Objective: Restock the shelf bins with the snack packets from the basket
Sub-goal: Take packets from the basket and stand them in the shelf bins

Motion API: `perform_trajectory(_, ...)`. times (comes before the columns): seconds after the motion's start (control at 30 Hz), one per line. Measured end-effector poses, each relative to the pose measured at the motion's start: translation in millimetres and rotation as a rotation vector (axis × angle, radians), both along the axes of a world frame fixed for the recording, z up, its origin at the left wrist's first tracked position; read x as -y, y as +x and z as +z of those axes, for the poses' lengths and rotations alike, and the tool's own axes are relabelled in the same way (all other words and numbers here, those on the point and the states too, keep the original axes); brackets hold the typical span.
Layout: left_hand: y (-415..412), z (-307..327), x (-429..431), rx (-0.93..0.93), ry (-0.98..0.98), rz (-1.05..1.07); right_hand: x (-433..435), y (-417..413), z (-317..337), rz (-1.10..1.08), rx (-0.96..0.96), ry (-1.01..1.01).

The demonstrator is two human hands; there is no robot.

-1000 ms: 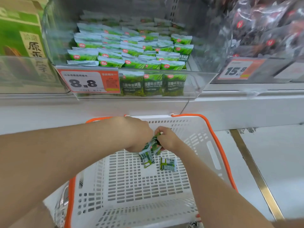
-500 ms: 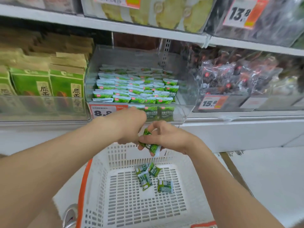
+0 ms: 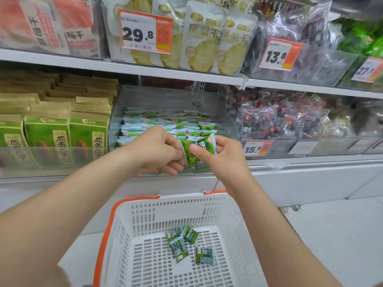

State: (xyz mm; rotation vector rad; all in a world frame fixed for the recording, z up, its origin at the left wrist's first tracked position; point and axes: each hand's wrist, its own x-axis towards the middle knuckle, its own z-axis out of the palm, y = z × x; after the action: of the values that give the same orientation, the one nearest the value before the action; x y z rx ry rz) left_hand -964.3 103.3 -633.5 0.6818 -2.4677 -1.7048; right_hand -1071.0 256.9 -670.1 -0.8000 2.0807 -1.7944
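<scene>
Pinching snack packets (image 3: pixel 196 149) between hands (image 3: pixel 155 151) (image 3: pixel 222 157)

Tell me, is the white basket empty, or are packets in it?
Not empty. A few small green packets lie on the floor of the basket.

white metal shelving (image 3: pixel 165 70) in two tiers, stocked with bagged goods. orange-and-white price tags (image 3: pixel 145 31) fixed along the fronts, reading 29.8, 13.8, 15.8. pale tiled floor (image 3: pixel 331 235) below, evenly lit.
</scene>
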Motion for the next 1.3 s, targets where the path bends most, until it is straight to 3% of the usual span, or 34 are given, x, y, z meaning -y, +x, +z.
perform_trajectory(0.13, -4, 7, -4, -0.052, 0.049, 0.066, 0, -7, 0, 0.049, 0.04, -0.048)
perform_trajectory(0.23, -14, 2, 2, -0.146, -0.184, 0.086, 0, -15, 8, 0.056, 0.025, -0.06)
perform_trajectory(0.3, -22, -5, 6, -0.221, -0.451, 0.075, 3, -27, 13, -0.02, -0.107, -0.014)
perform_trajectory(0.43, -36, -20, 9, -0.12, -0.788, -0.18, 7, -57, 26, -0.36, -0.613, 0.327)
perform_trajectory(0.6, -47, -34, 7, 0.124, -0.942, -0.464, 30, -80, 34, -0.336, -1.016, 0.916)
perform_trajectory(0.83, -53, -39, 20, 0.127, -0.971, -0.46, 65, -98, 23, -0.158, -1.176, 1.332)
perform_trajectory(1.0, -53, -43, 22, 0.121, -0.972, -0.472, 76, -113, 12, -0.033, -1.202, 1.292)
perform_trajectory(1.17, -54, -44, 23, 0.118, -0.967, -0.471, 75, -117, 8, -0.053, -1.199, 1.178)
perform_trajectory(1.3, -53, -44, 14, 0.051, -1.015, -0.399, 61, -117, 9, -0.109, -1.07, 0.919)
